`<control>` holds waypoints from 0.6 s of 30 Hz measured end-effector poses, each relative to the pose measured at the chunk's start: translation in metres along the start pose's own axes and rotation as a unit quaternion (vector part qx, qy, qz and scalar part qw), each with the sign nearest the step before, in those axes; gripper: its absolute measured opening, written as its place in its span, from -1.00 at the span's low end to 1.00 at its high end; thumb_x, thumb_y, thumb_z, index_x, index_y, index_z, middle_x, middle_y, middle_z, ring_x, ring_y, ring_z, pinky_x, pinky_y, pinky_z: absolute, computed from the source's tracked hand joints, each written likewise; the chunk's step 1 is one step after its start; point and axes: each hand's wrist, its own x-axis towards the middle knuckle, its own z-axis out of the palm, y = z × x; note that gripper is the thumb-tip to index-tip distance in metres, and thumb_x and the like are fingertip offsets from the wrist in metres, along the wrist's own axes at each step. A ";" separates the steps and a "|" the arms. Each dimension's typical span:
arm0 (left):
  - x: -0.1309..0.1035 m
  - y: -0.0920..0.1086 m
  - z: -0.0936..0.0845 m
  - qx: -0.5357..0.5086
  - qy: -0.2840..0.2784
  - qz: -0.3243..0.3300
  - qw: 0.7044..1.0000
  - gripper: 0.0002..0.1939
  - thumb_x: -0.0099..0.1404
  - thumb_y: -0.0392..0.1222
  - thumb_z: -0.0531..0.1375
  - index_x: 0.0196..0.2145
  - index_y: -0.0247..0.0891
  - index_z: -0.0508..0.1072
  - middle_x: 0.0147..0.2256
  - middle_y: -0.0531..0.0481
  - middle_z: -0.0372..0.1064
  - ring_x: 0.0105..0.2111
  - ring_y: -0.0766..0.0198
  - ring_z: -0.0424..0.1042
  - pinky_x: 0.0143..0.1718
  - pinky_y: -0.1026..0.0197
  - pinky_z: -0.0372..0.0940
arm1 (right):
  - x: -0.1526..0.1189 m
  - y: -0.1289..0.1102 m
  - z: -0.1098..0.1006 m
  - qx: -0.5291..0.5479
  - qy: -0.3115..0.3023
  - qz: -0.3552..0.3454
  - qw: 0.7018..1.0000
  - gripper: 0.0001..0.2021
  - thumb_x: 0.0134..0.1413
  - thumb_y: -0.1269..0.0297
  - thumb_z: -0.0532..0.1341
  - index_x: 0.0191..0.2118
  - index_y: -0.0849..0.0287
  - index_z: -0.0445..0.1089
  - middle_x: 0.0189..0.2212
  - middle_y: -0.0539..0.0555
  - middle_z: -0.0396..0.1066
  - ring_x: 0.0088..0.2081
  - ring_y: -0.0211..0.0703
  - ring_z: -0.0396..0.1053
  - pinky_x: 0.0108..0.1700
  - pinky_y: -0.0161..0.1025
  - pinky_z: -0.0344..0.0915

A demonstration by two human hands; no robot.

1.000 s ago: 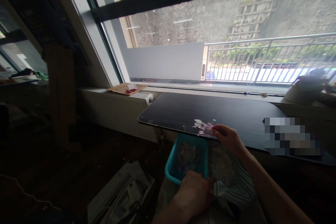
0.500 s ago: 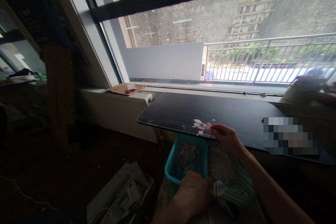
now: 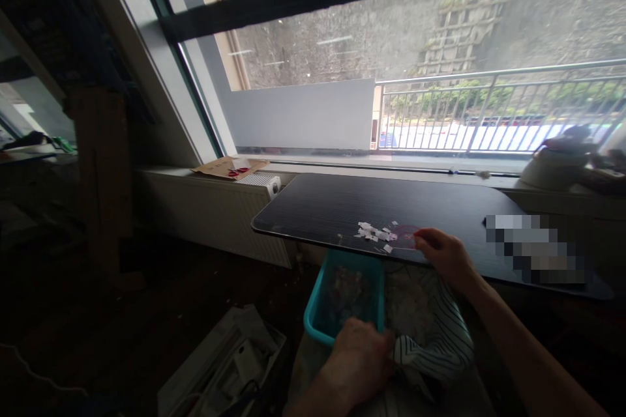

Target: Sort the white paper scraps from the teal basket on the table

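Observation:
My right hand (image 3: 441, 254) is over the front part of the dark table (image 3: 342, 199), with thumb and fingertips pinched on a flat, see-through piece with a pinkish-red edge (image 3: 403, 235). What kind of thing it is does not show clearly. Left of it, small white paper scraps (image 3: 370, 232) lie scattered near the table edge. My left hand (image 3: 359, 355) is closed at the near rim of a teal plastic basket (image 3: 313, 316); the fingertips are hidden. Inside the basket are pale and reddish scraps (image 3: 348, 287), dim in shadow. Beside that hand lies striped cloth (image 3: 433, 352).
A blurred-out object (image 3: 535, 247) lies on the table's right part. Red-handled scissors (image 3: 238, 171) rest on brown cardboard (image 3: 215, 168) on the sill, above a radiator (image 3: 235, 208). A white box with items (image 3: 229, 358) stands on the floor at lower left.
My right hand has moved right along the table edge, drawing the pink-edged piece away from the scraps, which now show more fully. My left hand has stayed at the basket.

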 end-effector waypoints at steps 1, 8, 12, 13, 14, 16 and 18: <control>0.000 0.000 0.000 -0.001 -0.001 -0.001 1.000 -0.82 0.19 -0.14 0.11 -0.31 -0.25 0.44 -0.40 -0.13 0.45 -0.39 0.04 0.45 -0.30 0.08 0.31 | -0.004 0.003 -0.006 -0.002 0.009 0.011 1.000 -0.69 -0.06 0.06 0.15 -0.32 0.16 0.48 -0.49 0.05 0.48 -0.46 -0.15 0.39 -0.40 -0.25 0.27; 0.001 0.000 -0.002 0.001 -0.006 -0.005 1.000 -0.82 0.21 -0.13 0.09 -0.30 -0.25 0.42 -0.37 -0.13 0.44 -0.36 0.06 0.44 -0.26 0.06 0.30 | -0.026 0.005 -0.032 0.041 0.021 0.040 0.998 -0.75 -0.14 0.11 0.19 -0.41 0.17 0.46 -0.56 0.03 0.44 -0.51 -0.17 0.36 -0.44 -0.27 0.27; 0.000 0.001 -0.003 0.011 -0.011 -0.012 1.000 -0.84 0.17 -0.17 0.10 -0.31 -0.25 0.42 -0.38 -0.13 0.44 -0.36 0.06 0.44 -0.26 0.08 0.30 | -0.023 0.005 -0.025 0.074 0.030 0.054 0.995 -0.71 -0.09 0.06 0.18 -0.37 0.19 0.45 -0.55 0.06 0.44 -0.49 -0.15 0.37 -0.42 -0.26 0.29; 0.000 0.001 -0.003 0.013 -0.009 -0.013 1.000 -0.84 0.16 -0.18 0.10 -0.31 -0.25 0.42 -0.38 -0.12 0.44 -0.37 0.06 0.44 -0.27 0.08 0.30 | -0.021 0.006 -0.022 0.079 0.029 0.052 0.995 -0.70 -0.09 0.06 0.18 -0.36 0.20 0.45 -0.55 0.06 0.45 -0.49 -0.15 0.37 -0.42 -0.25 0.29; 0.000 0.001 -0.003 0.013 -0.007 -0.012 1.000 -0.84 0.16 -0.18 0.10 -0.32 -0.25 0.42 -0.39 -0.12 0.44 -0.37 0.07 0.44 -0.27 0.08 0.30 | -0.017 0.006 -0.019 0.087 0.027 0.049 0.995 -0.70 -0.09 0.05 0.19 -0.36 0.20 0.45 -0.54 0.07 0.45 -0.49 -0.16 0.37 -0.42 -0.25 0.30; 0.000 0.001 -0.003 0.012 -0.006 -0.010 1.000 -0.84 0.16 -0.18 0.10 -0.32 -0.25 0.42 -0.40 -0.12 0.44 -0.38 0.07 0.44 -0.28 0.09 0.30 | -0.008 0.008 -0.013 0.111 0.027 0.043 0.993 -0.68 -0.08 0.04 0.18 -0.34 0.21 0.45 -0.52 0.08 0.46 -0.51 -0.18 0.36 -0.43 -0.25 0.30; 0.001 0.000 -0.002 0.010 -0.009 -0.010 1.000 -0.84 0.16 -0.17 0.10 -0.33 -0.24 0.43 -0.40 -0.12 0.44 -0.39 0.07 0.44 -0.29 0.09 0.30 | 0.003 0.009 -0.007 0.139 0.028 0.036 0.989 -0.66 -0.07 0.03 0.17 -0.30 0.22 0.45 -0.51 0.08 0.47 -0.54 -0.21 0.34 -0.46 -0.26 0.31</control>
